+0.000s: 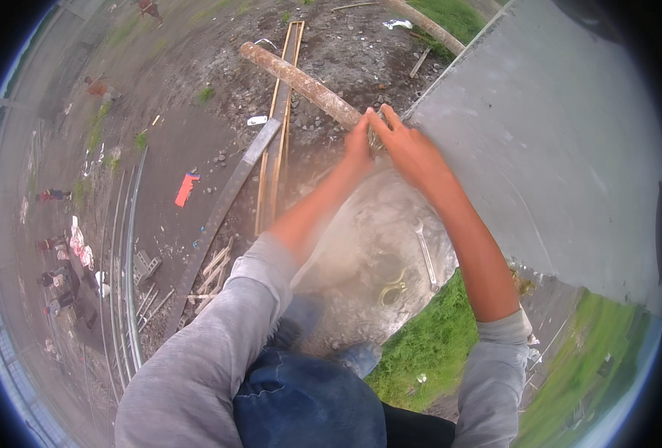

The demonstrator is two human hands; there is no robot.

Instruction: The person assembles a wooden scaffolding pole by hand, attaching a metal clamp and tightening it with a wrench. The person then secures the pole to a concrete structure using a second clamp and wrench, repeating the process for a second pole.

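My left hand point(359, 146) and my right hand point(413, 151) meet beside the corner of a smooth grey concrete surface point(548, 149). Fingers of both are drawn together around a small spot, and what lies between them is mostly hidden. Just beyond my left hand lies the near end of a rusty, dirt-caked round pole point(301, 81), which points away to the upper left. Below my hands, a combination wrench point(427, 256) rests on a pale, dusty surface point(368, 231). A yellowish looped thing point(393, 291), perhaps wire or a tool, sits near the wrench.
Long wooden strips point(271, 164) and a grey metal bar point(230, 187) lie to the left. A red piece point(187, 190), a hollow block point(146, 264) and long pipes point(131, 276) are farther left. Grass point(435, 340) grows below right. Several people are small at the far left.
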